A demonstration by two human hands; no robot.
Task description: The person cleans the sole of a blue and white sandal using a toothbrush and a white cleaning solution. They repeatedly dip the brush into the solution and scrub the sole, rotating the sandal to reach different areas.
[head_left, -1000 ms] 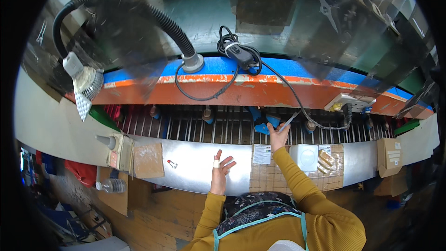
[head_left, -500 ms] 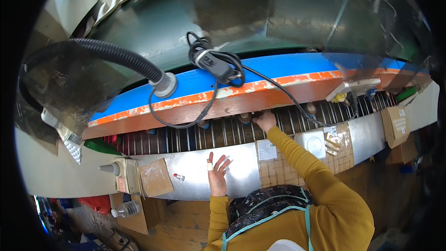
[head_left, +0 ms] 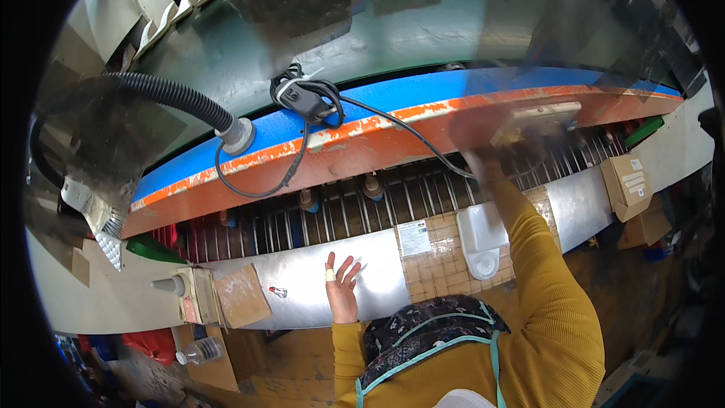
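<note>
My left hand [head_left: 343,287] hovers palm-up over the shiny metal table [head_left: 377,257], fingers spread and holding nothing; a pale wrap is round one finger. My right hand [head_left: 489,162] reaches across to the orange edge of the machine, near a pale strip [head_left: 536,119] mounted on it. Motion smears this hand, so its fingers and anything in them cannot be made out. Under my right forearm a white plastic tray [head_left: 479,228] lies on a gridded cardboard sheet [head_left: 430,278], beside a printed paper [head_left: 414,238]. Brown-topped pieces [head_left: 372,187] stand on the slatted conveyor [head_left: 340,215].
A looped black cable with an inline switch [head_left: 306,100] hangs over the blue-and-orange housing [head_left: 377,106]. At left are a ribbed black hose [head_left: 174,94], a cardboard piece [head_left: 242,296] and a small red-tipped item [head_left: 278,292]. A cardboard box [head_left: 628,187] stands at right.
My right hand has moved rightward from the brown-topped piece on the conveyor towards the strip on the housing. My left hand stays spread over the table. The whole view has shifted slightly.
</note>
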